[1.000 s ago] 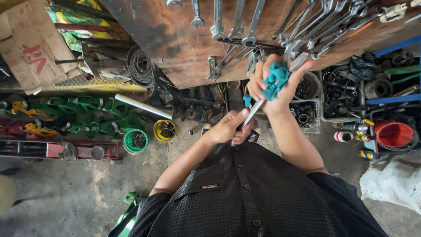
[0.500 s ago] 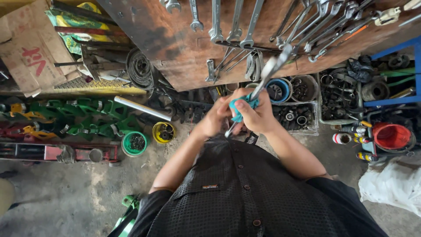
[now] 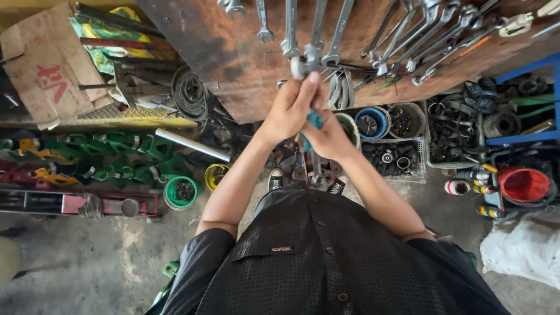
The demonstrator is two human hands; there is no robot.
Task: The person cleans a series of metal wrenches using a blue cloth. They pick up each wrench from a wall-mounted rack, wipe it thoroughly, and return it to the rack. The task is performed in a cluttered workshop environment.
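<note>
Steel spanner [image 3: 301,65] is pinched by its head in the left hand [image 3: 290,108]; the right hand [image 3: 328,135] below is closed on a teal rag [image 3: 314,121]. Risk: greasy fingers slip, and the spanner drops toward the shoes [image 3: 276,178] beneath the grip.

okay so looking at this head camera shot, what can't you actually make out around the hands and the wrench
1. Wrench: only its ring end shows above the left hand; both hands cover the shaft.
2. Teal cloth: just a sliver between the hands; the right hand hides the rest.
3. Each hand's grip: fingers overlap, so contact points cannot be told.
4. Hanging spanners: upper ends cut off by the top edge.
</note>
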